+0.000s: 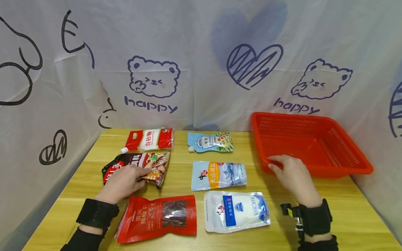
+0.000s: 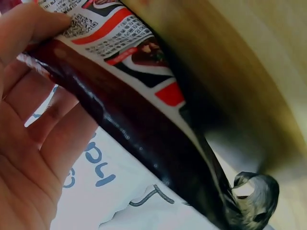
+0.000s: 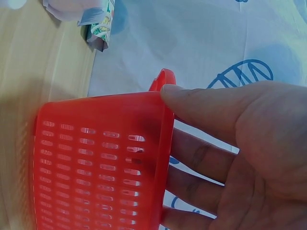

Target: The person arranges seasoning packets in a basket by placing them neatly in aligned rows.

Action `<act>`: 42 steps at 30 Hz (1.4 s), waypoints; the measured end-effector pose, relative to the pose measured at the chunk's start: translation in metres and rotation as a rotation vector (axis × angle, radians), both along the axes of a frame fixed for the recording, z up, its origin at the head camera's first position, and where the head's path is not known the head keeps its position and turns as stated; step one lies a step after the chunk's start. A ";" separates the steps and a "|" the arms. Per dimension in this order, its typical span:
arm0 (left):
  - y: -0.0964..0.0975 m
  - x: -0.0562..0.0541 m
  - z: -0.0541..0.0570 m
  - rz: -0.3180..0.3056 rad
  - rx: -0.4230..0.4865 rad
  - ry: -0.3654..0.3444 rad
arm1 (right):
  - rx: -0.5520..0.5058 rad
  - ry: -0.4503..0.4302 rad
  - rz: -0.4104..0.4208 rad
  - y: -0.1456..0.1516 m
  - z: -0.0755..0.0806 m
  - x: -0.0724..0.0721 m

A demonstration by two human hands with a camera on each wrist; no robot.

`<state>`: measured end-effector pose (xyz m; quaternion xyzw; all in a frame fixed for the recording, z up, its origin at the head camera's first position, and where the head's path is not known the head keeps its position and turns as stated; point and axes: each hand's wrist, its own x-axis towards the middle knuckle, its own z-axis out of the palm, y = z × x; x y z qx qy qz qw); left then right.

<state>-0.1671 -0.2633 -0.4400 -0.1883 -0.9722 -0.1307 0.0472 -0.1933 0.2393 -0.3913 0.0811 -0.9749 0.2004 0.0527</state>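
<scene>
My left hand (image 1: 125, 181) pinches the edge of a dark hotpot seasoning packet (image 1: 158, 164), its near edge tilted up. In the left wrist view the thumb lies on the packet's printed back (image 2: 124, 43) and the fingers are behind it. My right hand (image 1: 292, 176) grips the left rim of a red plastic basket (image 1: 314, 146). Seen from the right wrist, the thumb presses the rim (image 3: 166, 120) from outside while the other fingers reach over inside. Just below the left hand lies a red pouch of dried chilies (image 1: 147, 218).
A red-and-white sugar pouch (image 1: 150, 139) lies behind the seasoning packet. In the middle are a blue Heinz pouch (image 1: 207, 142), a salt pouch with an orange label (image 1: 216, 175) and a white sea salt pouch (image 1: 248, 211). A white cloth (image 1: 201, 69) with drawings hangs behind the wooden table (image 1: 182, 174).
</scene>
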 end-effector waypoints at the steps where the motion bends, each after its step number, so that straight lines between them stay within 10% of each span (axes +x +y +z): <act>1: 0.000 0.001 0.000 -0.003 0.002 0.014 | 0.000 0.000 0.000 0.000 0.000 0.000; 22: -0.002 0.017 0.032 0.016 0.027 0.325 | -0.005 -0.018 -0.006 -0.002 0.001 0.003; 42: 0.055 0.022 0.080 -0.029 0.146 0.474 | -0.009 -0.016 -0.012 -0.002 0.001 0.000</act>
